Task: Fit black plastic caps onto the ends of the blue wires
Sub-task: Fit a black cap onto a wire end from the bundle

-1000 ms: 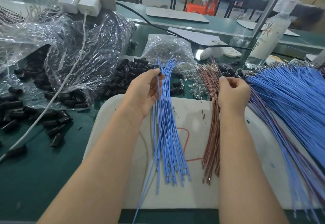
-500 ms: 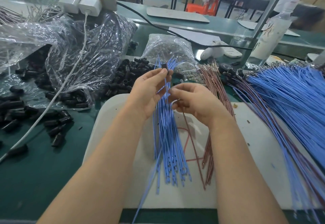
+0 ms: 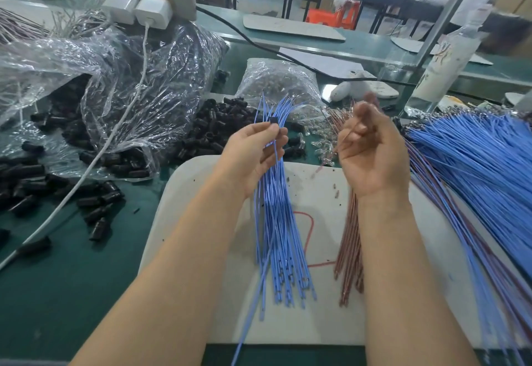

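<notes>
**One cap pinched above the blue bundle**

At the far left, the green worktop (image 3: 72,279) is littered with loose black caps (image 3: 100,216). A white cable (image 3: 86,178) crosses them, and a crumpled clear bag (image 3: 144,78) sits behind. The only open room there lies along the near edge.

The white board (image 3: 178,221) in front of me is bare at its left rim and between the two wire bundles.

My left hand (image 3: 253,155) grasps the blue wires (image 3: 276,236) near their far ends. Its thumb and finger pinch one black cap (image 3: 273,120), a small dark sleeve, just above the hand among the wire tips. The bundle's near ends fan out on the board, and one strand runs off the near edge.

Right of it lies a brown wire bundle (image 3: 349,250). My right hand (image 3: 371,152) is raised above that bundle, apart from the cap, and is blurred. Its fingers seem to curl round a single brown wire (image 3: 349,134).

A large fan of blue wires (image 3: 475,170) crowds the right edge.
</notes>
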Motion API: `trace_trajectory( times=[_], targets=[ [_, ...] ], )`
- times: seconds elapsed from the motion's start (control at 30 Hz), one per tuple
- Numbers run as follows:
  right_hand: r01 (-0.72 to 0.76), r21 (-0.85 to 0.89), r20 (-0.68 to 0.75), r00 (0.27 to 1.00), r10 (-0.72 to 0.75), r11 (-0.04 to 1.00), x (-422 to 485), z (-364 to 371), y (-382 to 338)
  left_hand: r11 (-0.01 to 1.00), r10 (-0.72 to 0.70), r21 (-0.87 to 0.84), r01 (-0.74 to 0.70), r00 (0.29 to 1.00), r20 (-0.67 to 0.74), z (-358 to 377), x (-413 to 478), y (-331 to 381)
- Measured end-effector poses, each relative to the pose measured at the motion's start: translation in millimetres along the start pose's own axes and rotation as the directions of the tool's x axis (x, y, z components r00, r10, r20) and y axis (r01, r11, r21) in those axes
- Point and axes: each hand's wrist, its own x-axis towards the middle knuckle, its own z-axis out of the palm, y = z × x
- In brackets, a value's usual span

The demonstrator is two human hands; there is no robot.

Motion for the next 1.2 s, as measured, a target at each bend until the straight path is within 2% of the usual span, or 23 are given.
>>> trace_trajectory(
  times=[0.07, 0.13, 0.2, 0.27, 0.47, 0.6, 0.67, 0.7, 0.77, 0.83, 0.9, 1.0, 1.1, 1.2],
  targets=[
    [0.127, -0.073, -0.194, 0.971, -0.139, 0.989, 2.0, -1.8, 0.9, 1.000, -0.005, 0.021, 0.004, 0.999, 0.045, 1.5, -0.7, -0.2],
    [0.182, -0.311, -0.322, 0.903, -0.283, 0.933, 3.8, -2.2, 5.0, 0.999, -0.032, 0.036, 0.028, 0.995, 0.092, 3.3, -2.2, -0.1],
    [0.206, -0.469, -0.353, 0.847, -0.397, 0.859, 5.5, -2.1, 8.7, 0.995, -0.075, 0.068, 0.067, 0.989, 0.125, 4.8, -4.5, -0.3],
    [0.235, -0.516, -0.348, 0.821, -0.453, 0.823, 5.9, -1.1, 9.6, 0.988, -0.119, 0.114, 0.103, 0.983, 0.138, 5.7, -6.9, -0.5],
    [0.255, -0.391, -0.379, 0.831, -0.407, 0.884, 5.5, -0.6, 9.0, 0.970, -0.138, 0.220, 0.104, 0.979, 0.148, 5.8, -8.9, -1.5],
    [0.246, -0.386, -0.364, 0.845, -0.392, 0.889, 6.4, -0.3, 11.0, 0.961, -0.119, 0.266, 0.072, 0.979, 0.167, 7.3, -9.8, -3.7],
    [0.185, -0.446, -0.326, 0.878, -0.351, 0.876, 7.7, -0.8, 14.2, 0.963, -0.089, 0.265, 0.045, 0.983, 0.158, 8.0, -9.5, -4.0],
    [0.132, -0.520, -0.296, 0.899, -0.323, 0.844, 8.4, -1.0, 17.3, 0.965, -0.075, 0.261, 0.034, 0.986, 0.151, 8.6, -9.5, -3.7],
    [0.035, -0.702, -0.220, 0.939, -0.263, 0.711, 9.1, -1.3, 26.3, 0.966, -0.045, 0.257, 0.008, 0.990, 0.137, 9.8, -9.5, -3.6],
    [0.038, -0.808, -0.142, 0.956, -0.257, 0.588, 8.8, -1.1, 33.6, 0.957, -0.005, 0.290, -0.025, 0.995, 0.101, 10.3, -9.4, -4.8],
    [0.111, -0.839, -0.088, 0.938, -0.336, 0.533, 8.8, -1.1, 34.0, 0.892, 0.091, 0.441, -0.099, 0.995, 0.040, 9.4, -7.9, -7.5],
    [0.203, -0.831, -0.081, 0.877, -0.474, 0.517, 8.1, -2.1, 26.9, 0.657, 0.287, 0.722, -0.218, 0.958, 0.028, 6.8, -6.3, -10.2],
    [0.255, -0.811, -0.087, 0.837, -0.539, 0.527, 5.7, -0.5, 22.9, 0.500, 0.360, 0.820, -0.280, 0.928, 0.097, 6.2, -7.3, -12.4],
    [0.277, -0.815, -0.066, 0.828, -0.556, 0.509, 4.1, 2.2, 24.3, 0.423, 0.372, 0.849, -0.317, 0.915, 0.157, 6.8, -8.5, -14.7]
  ],
)
